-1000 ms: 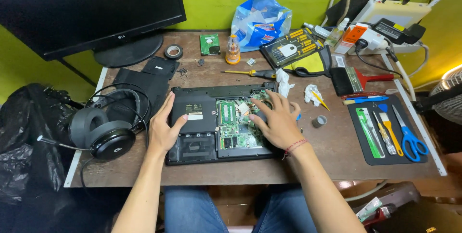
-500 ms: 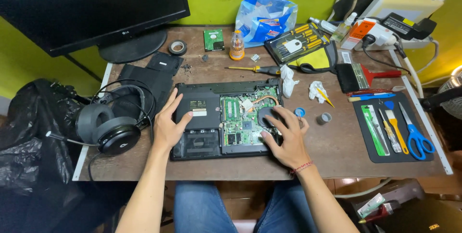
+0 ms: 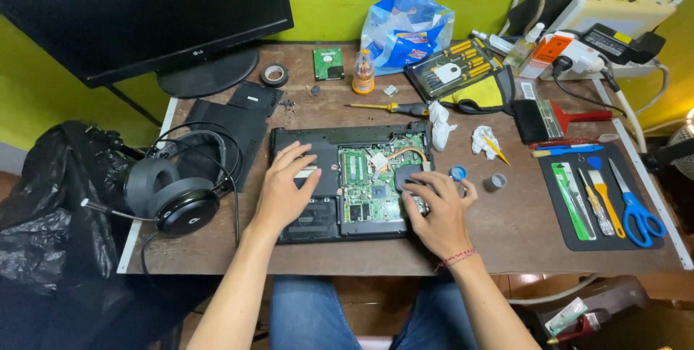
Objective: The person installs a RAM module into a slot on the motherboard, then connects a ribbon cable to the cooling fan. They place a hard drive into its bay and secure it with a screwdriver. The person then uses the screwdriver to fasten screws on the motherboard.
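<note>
An opened black laptop base (image 3: 318, 140) lies upside down mid-table, its green circuit board (image 3: 365, 187) and copper heat pipe exposed. My left hand (image 3: 283, 187) rests flat on the laptop's left half, fingers spread. My right hand (image 3: 439, 205) sits at the right edge of the board, fingertips curled by the round black fan (image 3: 406, 175). Whether those fingers pinch anything is hidden.
Black headphones (image 3: 170, 194) and removed black covers (image 3: 231, 122) lie left. A monitor (image 3: 137, 10) stands behind. A yellow-handled screwdriver (image 3: 390, 108), bit set (image 3: 452, 69), tissues (image 3: 439, 126) and brush (image 3: 549, 118) lie behind the laptop. A tool mat (image 3: 571, 234) with scissors (image 3: 632, 202) sits right.
My right hand has slid from the board's upper middle down to its right edge near the fan. My left hand stays on the laptop's left half.
</note>
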